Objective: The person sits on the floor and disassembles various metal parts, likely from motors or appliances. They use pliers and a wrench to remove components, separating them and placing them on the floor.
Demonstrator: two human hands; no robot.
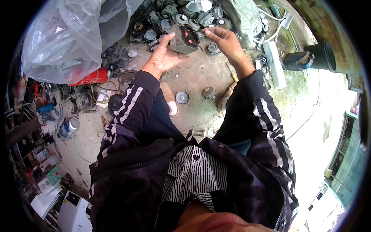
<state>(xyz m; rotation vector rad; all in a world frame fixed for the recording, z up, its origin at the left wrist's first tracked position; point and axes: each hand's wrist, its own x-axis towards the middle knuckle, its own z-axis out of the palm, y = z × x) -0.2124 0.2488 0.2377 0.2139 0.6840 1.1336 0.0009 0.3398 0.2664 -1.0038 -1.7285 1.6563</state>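
My left hand (pixel 163 58) supports a grey, boxy motor core with copper windings (pixel 183 43), its thumb at the near left edge and its fingers underneath. My right hand (pixel 226 43) is at the core's right side, thumb and index finger pinched together close to the dark end. Whatever lies between those fingertips is too small to make out. On the floor below, between my feet, lie a square metal end plate (pixel 182 97) and a round metal motor part (pixel 208 92).
Old motors (pixel 181 18) are heaped just beyond my hands. A clear plastic bag (pixel 62 42) and a red cylinder (pixel 91 77) lie to the left, with cables and tools. On the right are a pale sack (pixel 245 17), a white block (pixel 274 65) and a black bucket (pixel 321 56).
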